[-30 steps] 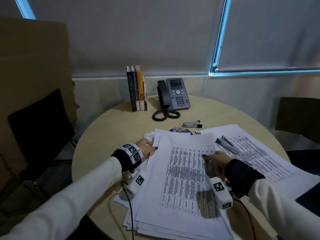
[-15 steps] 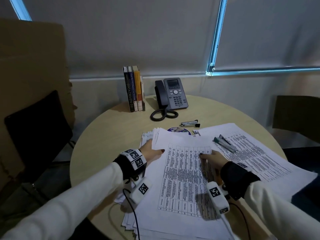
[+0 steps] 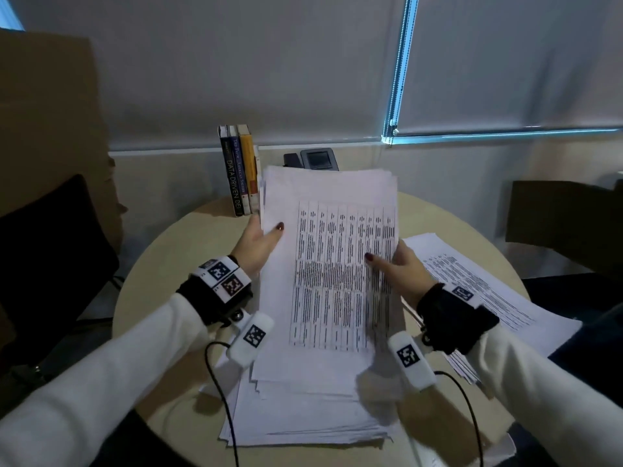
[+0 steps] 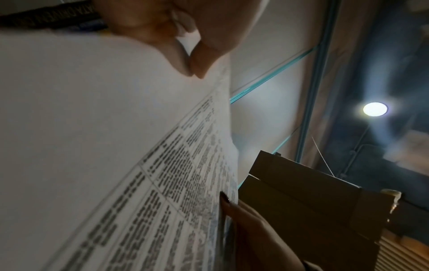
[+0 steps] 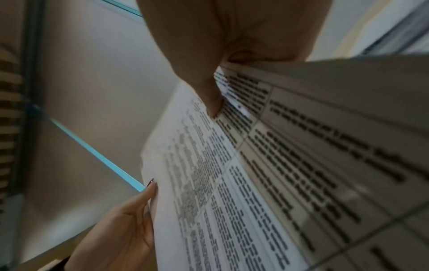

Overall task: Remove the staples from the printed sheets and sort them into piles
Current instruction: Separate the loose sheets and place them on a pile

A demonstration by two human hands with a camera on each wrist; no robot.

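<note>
I have a bundle of printed sheets raised off the table, tilted up toward the camera, with the printed grid facing me. My left hand grasps its left edge, thumb on the front face and fingers behind. My right hand grasps the right edge, thumb laid across the printed columns; the right wrist view shows that thumb pressed on the page with the fingers tucked behind the sheets. Both grips are clamped on the bundle.

The lower edge of the bundle hangs over a thicker stack of sheets lying on the near middle of the table; I cannot tell whether the two touch. A second spread of printed pages lies flat on the right side of the table, apart from the raised bundle.

At the far edge of the table a row of books stands upright, just left of the bundle's top corner. A desk phone is mostly hidden behind the bundle's top edge. A dark chair stands to the left of the table.
</note>
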